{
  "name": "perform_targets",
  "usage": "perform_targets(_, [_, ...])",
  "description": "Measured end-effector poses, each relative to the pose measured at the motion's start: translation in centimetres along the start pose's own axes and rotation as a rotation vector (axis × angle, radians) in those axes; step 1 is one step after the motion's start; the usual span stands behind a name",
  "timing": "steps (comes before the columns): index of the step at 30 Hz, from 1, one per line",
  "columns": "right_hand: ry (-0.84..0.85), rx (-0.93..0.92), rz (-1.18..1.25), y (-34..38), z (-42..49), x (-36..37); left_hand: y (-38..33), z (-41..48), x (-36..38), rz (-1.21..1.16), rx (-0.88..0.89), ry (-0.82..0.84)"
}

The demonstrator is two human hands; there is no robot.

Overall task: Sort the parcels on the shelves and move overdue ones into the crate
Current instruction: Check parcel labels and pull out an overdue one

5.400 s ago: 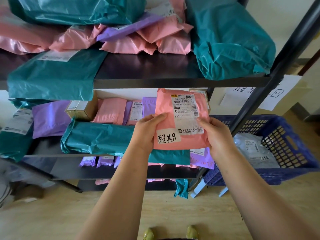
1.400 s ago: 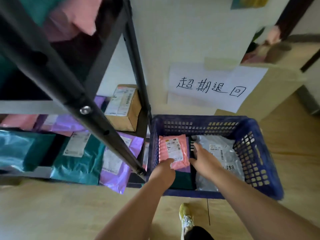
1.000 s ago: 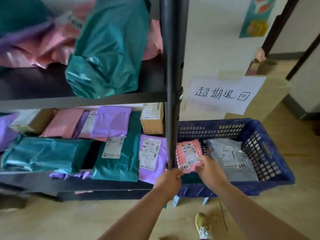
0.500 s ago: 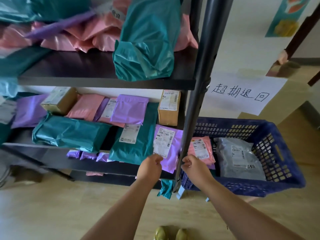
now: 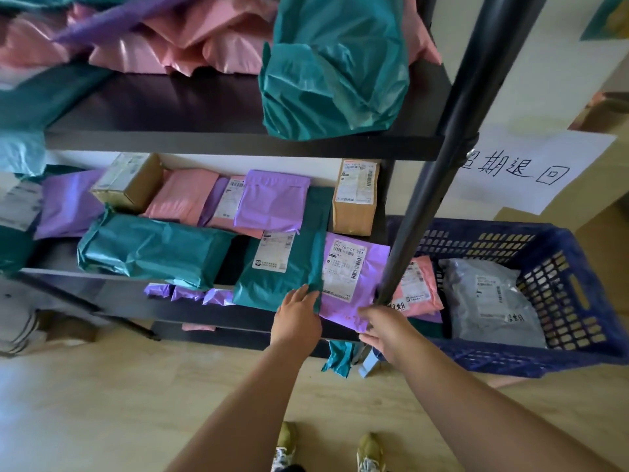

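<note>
Right now the purple parcel (image 5: 350,267) lies at the front right corner of the middle shelf, white label up, its lower edge hanging over the board. The right hand (image 5: 386,332) pinches its lower right corner, fingers curled round the edge. The left hand (image 5: 299,316) rests with fairly straight fingers where the parcel's left edge meets the teal parcel (image 5: 282,267) beside it. By the look of it this one is being taken up for a check and is not yet sorted. Just past the black post (image 5: 442,148), the blue crate (image 5: 561,277) already holds a pink parcel (image 5: 418,287) and a grey parcel (image 5: 486,294), so a little of the job looks done. Most is left, since both boards carry many more bags, with a heap on the upper shelf (image 5: 204,107). The bags are thin glossy plastic, crinkled and soft, likely to slip and sag in a grip; the cardboard box (image 5: 355,199) is stiff and square-edged; the crate is hard plastic with slotted lattice walls
</note>
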State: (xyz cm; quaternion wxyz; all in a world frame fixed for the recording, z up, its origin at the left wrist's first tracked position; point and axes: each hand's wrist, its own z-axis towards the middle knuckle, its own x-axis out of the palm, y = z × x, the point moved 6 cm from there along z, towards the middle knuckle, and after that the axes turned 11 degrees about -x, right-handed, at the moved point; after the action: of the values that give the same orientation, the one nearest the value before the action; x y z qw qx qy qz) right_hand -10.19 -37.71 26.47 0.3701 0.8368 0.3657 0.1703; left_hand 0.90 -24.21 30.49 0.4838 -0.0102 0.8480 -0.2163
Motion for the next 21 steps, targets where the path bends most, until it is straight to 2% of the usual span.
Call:
perform_targets(3, [-0.094, 0.033, 0.188, 0.2, 0.4, 1.4, 1.1, 0.8, 0.2, 0.038, 0.035, 0.071])
perform_targets(5, [-0.129, 0.025, 0.18, 0.5, 0.3, 2.3, 1.3, 1.1, 0.0, 0.034, 0.068, 0.086])
perform_targets(17, [-0.356, -0.394, -0.377, 6.2, -4.1, 3.2, 2.2, 2.1, -3.2, -0.081, 0.105, 0.204])
perform_targets(21, [-0.384, -0.544, -0.412, 8.7, -6.3, 3.0, 2.0, 2.2, -3.6, -0.172, 0.071, 0.224])
